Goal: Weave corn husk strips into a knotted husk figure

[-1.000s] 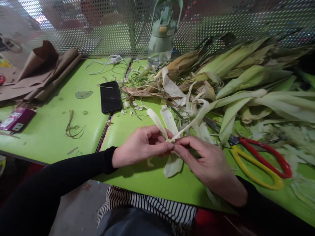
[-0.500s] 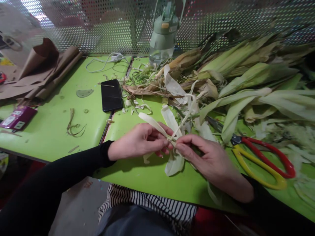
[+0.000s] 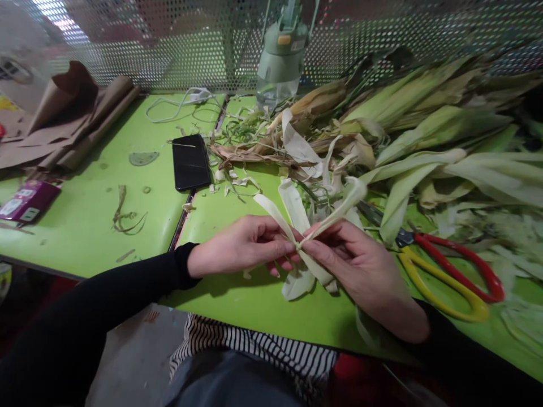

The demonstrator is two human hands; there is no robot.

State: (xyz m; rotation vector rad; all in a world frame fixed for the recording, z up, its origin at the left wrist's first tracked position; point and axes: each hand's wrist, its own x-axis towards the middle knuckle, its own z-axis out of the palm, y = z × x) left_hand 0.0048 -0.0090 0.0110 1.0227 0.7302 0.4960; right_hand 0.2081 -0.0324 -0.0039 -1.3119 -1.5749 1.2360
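Both hands meet over the green table (image 3: 85, 226), pinching one small bundle of pale corn husk strips (image 3: 292, 212). My left hand (image 3: 244, 249) grips the bundle at its crossing point with thumb and fingers closed. My right hand (image 3: 360, 271) pinches the same point from the right. Husk strips fan upward and away from the pinch, and other ends hang below my fingers onto the table.
Red-and-yellow scissors (image 3: 449, 274) lie right of my right hand. A heap of green corn husks (image 3: 432, 130) fills the back right. A black phone (image 3: 190, 161), a white cable (image 3: 178, 107), brown paper (image 3: 63, 124), a purple packet (image 3: 27, 200) and a green bottle (image 3: 280, 56) surround them.
My right hand has turned and drawn a husk strip up and to the right. The left hand keeps its pinch almost in place.
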